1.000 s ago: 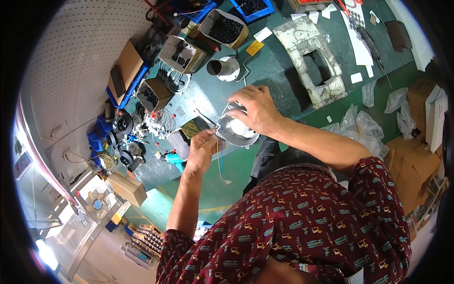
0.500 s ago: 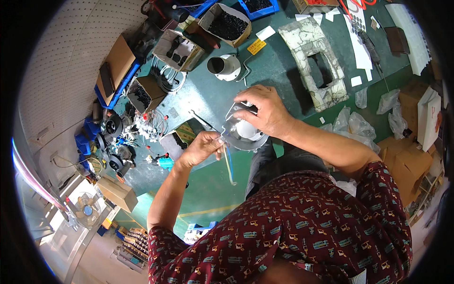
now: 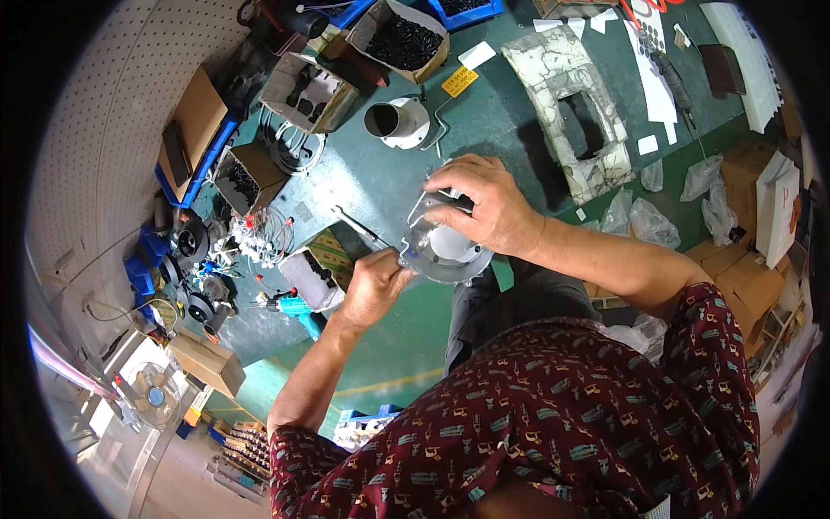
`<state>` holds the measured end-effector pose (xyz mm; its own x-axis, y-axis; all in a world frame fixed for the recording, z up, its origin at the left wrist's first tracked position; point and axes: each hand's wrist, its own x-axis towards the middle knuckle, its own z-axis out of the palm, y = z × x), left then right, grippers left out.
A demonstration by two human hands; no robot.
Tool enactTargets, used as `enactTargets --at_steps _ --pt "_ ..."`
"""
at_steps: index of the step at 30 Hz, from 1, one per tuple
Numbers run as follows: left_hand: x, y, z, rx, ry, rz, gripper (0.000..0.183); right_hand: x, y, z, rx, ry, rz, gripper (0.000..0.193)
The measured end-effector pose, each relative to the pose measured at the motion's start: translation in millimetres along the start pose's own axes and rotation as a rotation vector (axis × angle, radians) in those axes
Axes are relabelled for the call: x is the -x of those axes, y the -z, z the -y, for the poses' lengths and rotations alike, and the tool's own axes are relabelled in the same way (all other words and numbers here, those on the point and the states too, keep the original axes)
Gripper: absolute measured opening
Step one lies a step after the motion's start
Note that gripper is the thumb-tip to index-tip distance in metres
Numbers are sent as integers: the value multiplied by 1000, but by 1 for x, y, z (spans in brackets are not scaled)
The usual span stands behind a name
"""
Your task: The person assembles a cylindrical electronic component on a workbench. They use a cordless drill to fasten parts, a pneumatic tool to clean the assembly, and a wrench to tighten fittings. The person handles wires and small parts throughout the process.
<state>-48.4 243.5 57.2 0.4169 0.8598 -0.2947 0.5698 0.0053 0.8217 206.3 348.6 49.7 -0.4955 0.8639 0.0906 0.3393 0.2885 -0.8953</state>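
A round silvery metal housing, open on top with a pale inner part, is held in front of me. My right hand grips its far right side, thumb and fingers bent over the rim. A bent metal wire bracket stands up at its left. My left hand is closed against the housing's left edge; what lies inside its fingers is hidden. Just beyond that hand a slim plier-like tool points away; whether the hand touches it I cannot tell. Farther off, a similar metal tube on a round flange stands on the bench.
Boxes of black parts, a coiled grey cable and small fans crowd the left. A teal power driver lies near the bench edge. Right of the housing sits a taped, frame-shaped block; bags and cartons are beyond.
My left hand has closed more and shifted slightly down and left. The blue and yellow-green wires that hung below it are out of sight. The right hand keeps its hold; the view has shifted slightly.
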Motion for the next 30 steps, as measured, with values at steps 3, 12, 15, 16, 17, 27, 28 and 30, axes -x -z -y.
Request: enactTargets --at_steps 3,12,15,16,17,27,28,30 --pt "5 4 -5 474 343 107 30 -1 2 -4 -18 2 -9 28" --pt "2 6 5 476 362 188 21 -2 2 -3 -43 -7 10 28" --pt "0 3 -2 -117 10 -39 17 -3 0 -3 -43 10 1 27" --pt "-2 2 -3 -299 -150 -131 19 -5 1 -3 -53 4 8 27" --pt "-4 2 -4 -309 -148 -136 22 -6 2 -4 -63 -2 15 27" --pt "0 8 -2 576 335 179 31 -7 2 -3 -7 40 50 29" --pt "0 7 -1 611 353 172 30 -6 2 -4 -10 41 46 29" --pt "1 4 0 679 389 157 28 -6 2 -4 -16 40 43 30"
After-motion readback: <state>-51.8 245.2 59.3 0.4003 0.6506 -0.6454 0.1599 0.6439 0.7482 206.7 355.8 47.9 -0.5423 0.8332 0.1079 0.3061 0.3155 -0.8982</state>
